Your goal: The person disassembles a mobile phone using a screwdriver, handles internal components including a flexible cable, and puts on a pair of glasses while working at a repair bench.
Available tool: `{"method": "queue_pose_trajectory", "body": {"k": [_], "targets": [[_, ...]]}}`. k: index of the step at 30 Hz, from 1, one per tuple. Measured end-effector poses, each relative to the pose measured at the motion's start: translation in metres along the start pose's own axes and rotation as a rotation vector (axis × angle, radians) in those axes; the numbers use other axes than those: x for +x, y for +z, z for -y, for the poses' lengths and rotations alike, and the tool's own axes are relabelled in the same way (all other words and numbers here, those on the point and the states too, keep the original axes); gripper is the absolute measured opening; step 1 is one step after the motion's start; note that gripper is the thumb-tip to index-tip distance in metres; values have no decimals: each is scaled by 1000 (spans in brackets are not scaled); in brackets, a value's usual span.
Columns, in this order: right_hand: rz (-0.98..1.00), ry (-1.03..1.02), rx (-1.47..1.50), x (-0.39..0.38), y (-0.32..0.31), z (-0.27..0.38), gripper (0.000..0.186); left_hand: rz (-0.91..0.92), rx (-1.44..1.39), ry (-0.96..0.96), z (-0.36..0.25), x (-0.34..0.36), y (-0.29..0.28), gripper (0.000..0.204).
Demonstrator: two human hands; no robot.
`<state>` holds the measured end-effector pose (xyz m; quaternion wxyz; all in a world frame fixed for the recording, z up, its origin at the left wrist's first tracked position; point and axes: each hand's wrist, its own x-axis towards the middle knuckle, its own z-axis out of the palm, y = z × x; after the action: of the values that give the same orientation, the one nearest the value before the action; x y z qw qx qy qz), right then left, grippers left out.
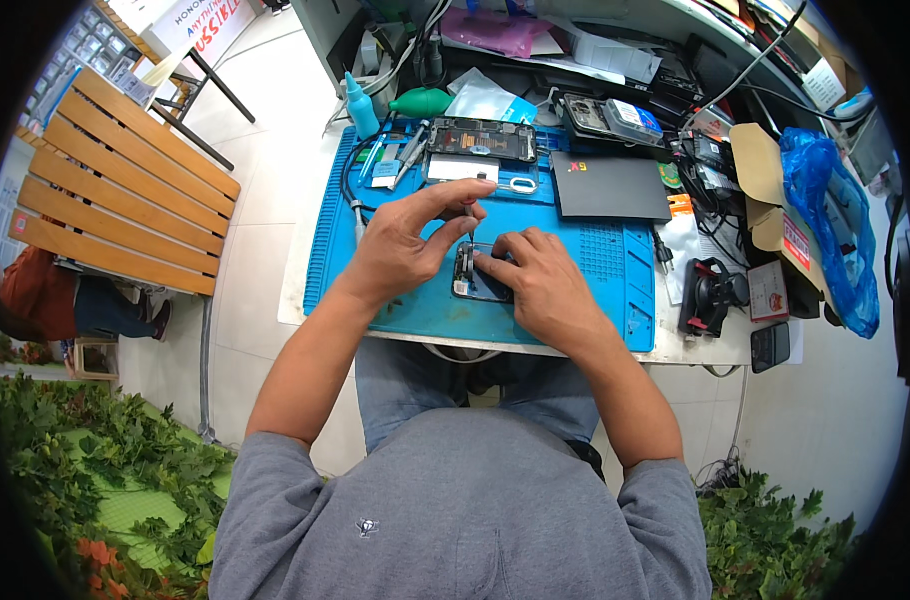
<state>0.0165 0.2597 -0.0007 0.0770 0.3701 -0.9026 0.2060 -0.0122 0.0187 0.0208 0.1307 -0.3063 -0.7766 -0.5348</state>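
Note:
On the blue work mat (415, 308) lies a small opened phone (487, 286) with its inner parts exposed. My right hand (557, 290) grips it from the right, thumb on its face and curled fingers at its far edge. Above the phone's left side, my left hand (405, 245) is closed in a pinch around a slim, upright tool like a small screwdriver (471, 212). Its tip points down at the phone; whether it touches cannot be made out. Just beyond my hands sits a second opened phone (482, 140), with a looped metal piece (520, 186) in front of it.
Tweezers and pen-like tools (411, 150) lie at the mat's far left, near a blue squeeze bottle (360, 105) and a green air blower (421, 102). A black flat sheet (611, 187) covers the far right. Cables, a cardboard box (760, 185) and blue plastic (825, 220) crowd the right.

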Motion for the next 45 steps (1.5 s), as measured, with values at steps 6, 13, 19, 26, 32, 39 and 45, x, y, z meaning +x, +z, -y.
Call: {"method": "queue_pose_trajectory", "body": {"k": [6, 13, 19, 26, 32, 39, 45], "targets": [[-40, -12, 25, 0, 0, -2, 44, 44, 82, 22, -8, 8, -3, 57], [-52, -6, 47, -2, -5, -4, 38, 120, 89, -97, -18, 12, -11, 58], [-59, -3, 21, 0, -8, -6, 37, 122, 139, -91, -19, 11, -11, 60], [-30, 21, 19, 3, -11, -5, 36, 142, 226, -102, -23, 12, -15, 63], [-23, 20, 19, 5, -9, -6, 36, 121, 211, -131, -24, 8, -14, 64], [-14, 23, 14, 6, -11, -7, 36, 70, 188, -59, -19, 3, -10, 65], [-21, 18, 20, 9, -10, -9, 35, 92, 129, -3, -13, 3, -10, 73]]}}
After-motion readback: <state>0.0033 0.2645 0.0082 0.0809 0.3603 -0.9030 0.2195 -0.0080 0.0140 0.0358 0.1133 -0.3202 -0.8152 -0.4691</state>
